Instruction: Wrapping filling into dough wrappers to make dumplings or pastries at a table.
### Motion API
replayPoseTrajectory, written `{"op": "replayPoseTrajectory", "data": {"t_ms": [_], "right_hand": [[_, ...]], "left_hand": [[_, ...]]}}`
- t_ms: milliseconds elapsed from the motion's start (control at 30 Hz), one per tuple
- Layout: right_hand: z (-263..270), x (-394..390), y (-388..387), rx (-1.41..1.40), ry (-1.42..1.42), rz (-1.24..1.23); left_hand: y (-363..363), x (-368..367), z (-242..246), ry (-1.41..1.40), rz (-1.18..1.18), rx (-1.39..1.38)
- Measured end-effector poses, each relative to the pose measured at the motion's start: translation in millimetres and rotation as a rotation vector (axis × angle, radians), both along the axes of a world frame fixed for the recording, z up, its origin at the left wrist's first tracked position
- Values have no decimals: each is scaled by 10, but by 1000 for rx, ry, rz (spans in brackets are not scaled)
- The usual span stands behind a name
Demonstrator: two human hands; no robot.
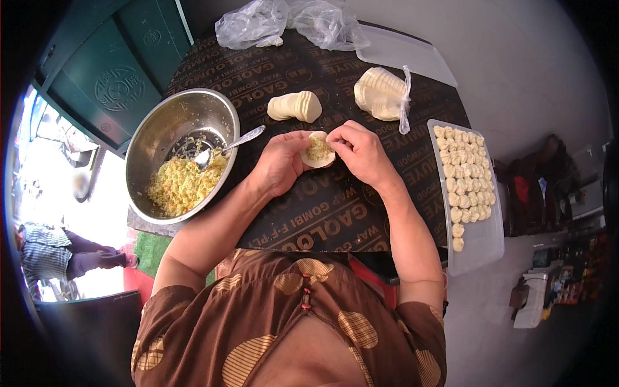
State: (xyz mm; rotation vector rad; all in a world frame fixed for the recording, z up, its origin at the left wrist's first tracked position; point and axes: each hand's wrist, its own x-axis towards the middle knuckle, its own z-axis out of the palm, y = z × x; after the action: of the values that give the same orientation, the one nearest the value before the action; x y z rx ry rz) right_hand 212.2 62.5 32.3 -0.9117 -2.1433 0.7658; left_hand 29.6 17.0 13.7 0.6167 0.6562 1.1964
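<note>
My left hand (pixel 285 162) holds a round dough wrapper (pixel 324 161) with a mound of chopped vegetable filling (pixel 318 147) on it. The fingertips of my right hand (pixel 355 150) pinch the wrapper's right edge. Left of my hands stands a steel bowl (pixel 184 220) partly filled with yellowish chopped filling (pixel 186 186); a metal spoon (pixel 246 137) leans in it, its handle over the rim. Beyond my hands a stack of dough wrappers (pixel 294 106) lies on its side. More wrappers in a tied plastic bag (pixel 381 94) lie to its right.
A plastic tray (pixel 476 246) with rows of pleated dumplings (pixel 464 174) stands at the right edge of the dark printed board table (pixel 309 217). Crumpled clear bags (pixel 254 24) and a translucent lid (pixel 406 51) lie at the far edge. A person (pixel 53 254) is outside at far left.
</note>
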Motion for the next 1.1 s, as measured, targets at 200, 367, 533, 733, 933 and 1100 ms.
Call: {"op": "replayPoseTrajectory", "data": {"t_ms": [200, 367, 533, 733, 933, 1100], "right_hand": [[30, 53, 7, -160, -37, -3], [-40, 22, 11, -109, -66, 21], [4, 11, -7, -164, -8, 25], [37, 23, -39, -145, 1, 54], [-7, 17, -8, 144, -63, 132], [-4, -7, -34, 105, -56, 109]], "left_hand": [[-2, -3, 14, 12, 14, -2], [-9, 17, 5, 67, -1, -3], [-11, 15, -8, 82, 9, -8], [13, -11, -29, 34, 4, -4], [4, -9, -26, 33, 5, -7], [-2, -3, -23, 19, -22, 6]]}}
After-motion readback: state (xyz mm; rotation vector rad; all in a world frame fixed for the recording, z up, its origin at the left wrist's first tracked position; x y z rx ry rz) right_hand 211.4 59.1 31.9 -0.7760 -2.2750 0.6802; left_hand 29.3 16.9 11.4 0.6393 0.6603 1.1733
